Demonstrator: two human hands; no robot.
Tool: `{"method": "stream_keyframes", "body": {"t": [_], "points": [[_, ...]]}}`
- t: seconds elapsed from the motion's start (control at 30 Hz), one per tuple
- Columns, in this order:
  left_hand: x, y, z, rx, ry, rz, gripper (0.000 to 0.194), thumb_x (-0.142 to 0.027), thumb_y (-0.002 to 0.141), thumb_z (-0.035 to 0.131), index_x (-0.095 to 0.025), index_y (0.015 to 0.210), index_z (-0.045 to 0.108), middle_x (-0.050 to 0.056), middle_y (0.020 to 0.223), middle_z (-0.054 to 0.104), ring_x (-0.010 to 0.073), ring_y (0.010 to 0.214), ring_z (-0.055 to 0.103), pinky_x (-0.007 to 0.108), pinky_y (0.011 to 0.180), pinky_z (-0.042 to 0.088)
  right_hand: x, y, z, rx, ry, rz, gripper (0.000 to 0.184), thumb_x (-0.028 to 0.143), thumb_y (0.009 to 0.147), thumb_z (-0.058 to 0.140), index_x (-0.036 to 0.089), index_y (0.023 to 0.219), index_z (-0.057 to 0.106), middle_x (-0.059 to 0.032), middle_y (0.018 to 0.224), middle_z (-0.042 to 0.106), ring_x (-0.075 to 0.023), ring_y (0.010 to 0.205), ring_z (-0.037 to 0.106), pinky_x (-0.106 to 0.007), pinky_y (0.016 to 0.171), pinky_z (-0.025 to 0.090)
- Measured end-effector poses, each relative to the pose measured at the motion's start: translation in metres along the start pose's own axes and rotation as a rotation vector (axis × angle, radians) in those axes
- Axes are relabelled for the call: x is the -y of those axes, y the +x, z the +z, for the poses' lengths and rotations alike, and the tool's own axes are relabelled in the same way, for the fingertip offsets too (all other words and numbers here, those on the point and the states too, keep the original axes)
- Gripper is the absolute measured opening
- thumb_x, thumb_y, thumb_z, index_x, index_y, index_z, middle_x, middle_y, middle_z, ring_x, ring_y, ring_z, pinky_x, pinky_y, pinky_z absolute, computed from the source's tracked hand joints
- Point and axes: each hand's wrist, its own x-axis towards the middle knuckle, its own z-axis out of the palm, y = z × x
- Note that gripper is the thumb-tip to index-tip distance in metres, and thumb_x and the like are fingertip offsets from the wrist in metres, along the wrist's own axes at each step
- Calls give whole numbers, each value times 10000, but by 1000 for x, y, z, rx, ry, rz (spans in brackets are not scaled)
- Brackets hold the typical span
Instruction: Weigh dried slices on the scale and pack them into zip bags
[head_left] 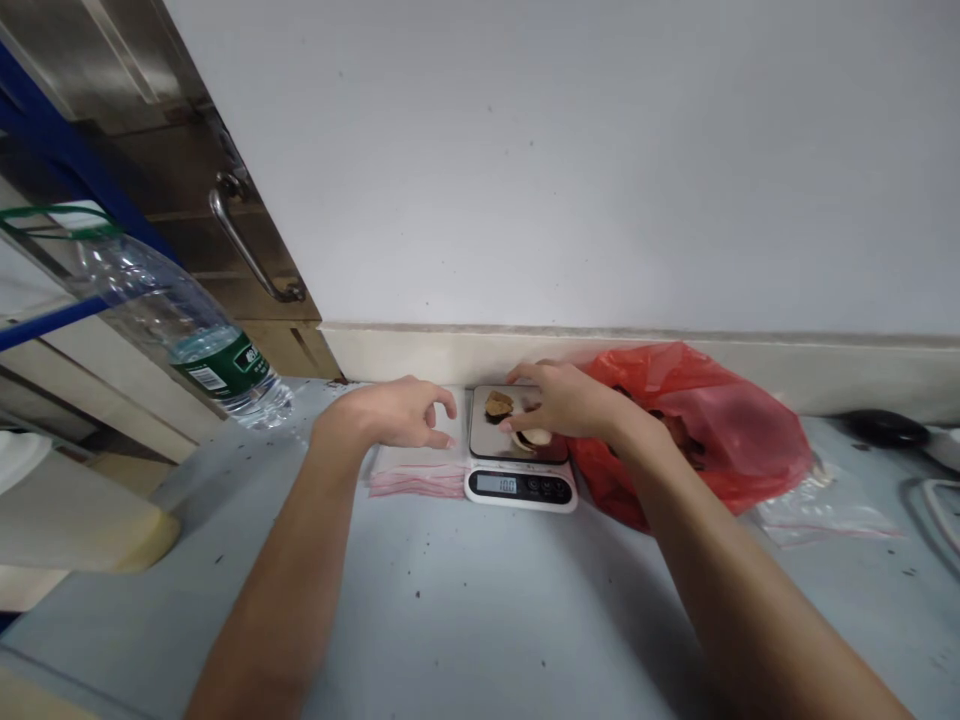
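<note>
A small white digital scale point(517, 478) stands on the table near the wall, its display seeming to read 10.0. On its weighing plate lie a brown dried piece point(498, 404) and a pale, rounded slice point(531, 438), partly covered by my right hand point(561, 402). That hand hovers over the plate's right side, thumb and fingers apart, with nothing visibly gripped. My left hand point(405, 412) is held just left of the scale, its fingers curved and apart, holding nothing. Beneath it lies a stack of clear zip bags point(420, 478) with pinkish-red seal edges.
Right of the scale rests an open red plastic bag point(720, 430) with brown pieces inside. Beyond it are a clear zip bag point(821, 505) and a black object point(889, 428). At left are a large water bottle point(221, 360) and a whitish container point(67, 505).
</note>
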Motion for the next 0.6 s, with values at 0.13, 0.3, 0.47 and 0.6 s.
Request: {"method": "stream_keyframes", "body": {"t": [0.13, 0.3, 0.47, 0.6], "points": [[2, 0, 0, -10, -19, 5, 475, -549, 855, 602, -270, 1234, 667, 86, 1198, 753, 259, 968, 713, 312, 747, 502, -5, 0, 3, -10, 18, -44, 631, 438, 838, 803, 207, 1399, 631, -140, 1335, 693, -285, 1201, 668, -319, 965, 512], [5, 3, 1, 9, 4, 8, 480, -481, 706, 724, -257, 1128, 681, 61, 1130, 767, 253, 921, 711, 282, 678, 485, -9, -2, 0, -73, 62, -46, 557, 489, 850, 779, 218, 1323, 665, -122, 1228, 740, -279, 1076, 706, -337, 872, 531], [7, 13, 8, 96, 26, -49, 201, -228, 618, 698, -225, 817, 671, 36, 963, 772, 230, 819, 688, 266, 600, 443, -14, -6, -7, -147, 140, -72, 440, 432, 874, 760, 223, 1255, 692, -101, 1158, 754, -266, 1067, 704, -320, 822, 524], [12, 11, 7, 66, 12, -44, 151, -140, 674, 569, -213, 789, 634, 56, 900, 744, 233, 806, 671, 291, 619, 438, -17, -12, -14, -228, 170, -107, 345, 384, 911, 705, 209, 1207, 719, -85, 1002, 764, -241, 938, 718, -324, 801, 523]]}}
